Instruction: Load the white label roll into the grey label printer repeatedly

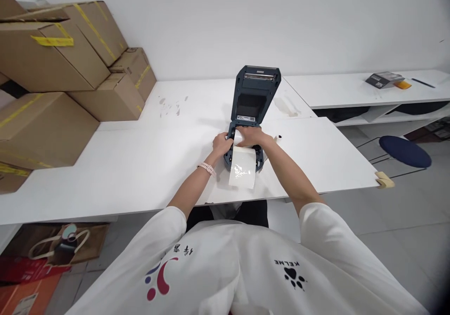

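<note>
A dark blue label printer (259,87) stands on the white table with its lid raised. Inside its body sits a white label roll (238,138), and a strip of blank labels (242,167) runs from it toward me over the front edge. My left hand (222,143) grips the left side of the printer body, thumb close to the roll. Fingers bent, my right hand (250,136) reaches into the body from the right and holds the roll; its fingertips are partly hidden.
Cardboard boxes (52,57) are stacked on the left of the white table (168,165). A small white tube-like item (277,138) lies right of the printer. At the far right are a side table with a small box (384,79) and a blue stool (405,151).
</note>
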A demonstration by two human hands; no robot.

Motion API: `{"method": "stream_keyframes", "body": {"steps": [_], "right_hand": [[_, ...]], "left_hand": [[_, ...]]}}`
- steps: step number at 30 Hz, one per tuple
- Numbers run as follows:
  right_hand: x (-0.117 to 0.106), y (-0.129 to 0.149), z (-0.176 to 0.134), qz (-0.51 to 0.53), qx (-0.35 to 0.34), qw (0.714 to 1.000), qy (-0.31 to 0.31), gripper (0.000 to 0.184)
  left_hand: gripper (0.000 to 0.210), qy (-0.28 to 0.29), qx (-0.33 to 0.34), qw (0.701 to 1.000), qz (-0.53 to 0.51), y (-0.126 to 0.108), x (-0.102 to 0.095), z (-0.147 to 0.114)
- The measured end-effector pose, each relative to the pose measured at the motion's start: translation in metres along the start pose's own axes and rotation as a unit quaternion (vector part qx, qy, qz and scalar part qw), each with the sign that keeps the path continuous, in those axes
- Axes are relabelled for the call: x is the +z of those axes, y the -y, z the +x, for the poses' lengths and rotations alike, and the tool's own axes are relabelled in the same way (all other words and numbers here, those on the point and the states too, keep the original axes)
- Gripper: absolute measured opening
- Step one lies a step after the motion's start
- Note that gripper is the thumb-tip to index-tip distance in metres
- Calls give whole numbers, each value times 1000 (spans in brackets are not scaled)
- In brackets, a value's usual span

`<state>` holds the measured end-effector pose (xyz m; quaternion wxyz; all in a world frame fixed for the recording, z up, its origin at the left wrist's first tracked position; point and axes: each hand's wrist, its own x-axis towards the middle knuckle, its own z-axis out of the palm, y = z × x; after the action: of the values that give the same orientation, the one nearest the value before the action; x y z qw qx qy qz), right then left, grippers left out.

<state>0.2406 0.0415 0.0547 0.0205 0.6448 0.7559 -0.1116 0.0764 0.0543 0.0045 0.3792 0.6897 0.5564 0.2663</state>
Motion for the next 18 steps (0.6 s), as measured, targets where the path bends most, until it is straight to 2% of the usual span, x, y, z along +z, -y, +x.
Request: {"method": "stream_keyframes", "body": {"steps": [2, 5, 8, 10, 12, 15, 18], "right_hand": [[-1, -1, 4, 6, -5, 1000, 10, 84], [-16, -11, -8, 97, -67, 993, 4, 86], [-43, -36, -40, 242, -142, 959, -30, 80], [-59, -58, -64, 336, -158, 925, -76, 75], [-68, -82, -83, 422, -153, 883, -137, 75], [-64, -117, -88, 507, -114, 827, -212, 76], [-46, -143, -69, 534, -19, 805, -259, 72]], "left_hand": [[43, -2, 0, 1000, -12, 1, 0, -1], [44, -2, 2, 1000, -18, 1, 0, -2], [46, 1, -4, 1000, -16, 1, 0, -2], [45, 2, -13, 1000, -16, 0, 1, -3], [44, 0, -16, 1000, -23, 1, 1, -3], [45, -1, -15, 999, -45, 2, 3, -3], [46, 0, -19, 998, -63, 4, 4, -3]]}}
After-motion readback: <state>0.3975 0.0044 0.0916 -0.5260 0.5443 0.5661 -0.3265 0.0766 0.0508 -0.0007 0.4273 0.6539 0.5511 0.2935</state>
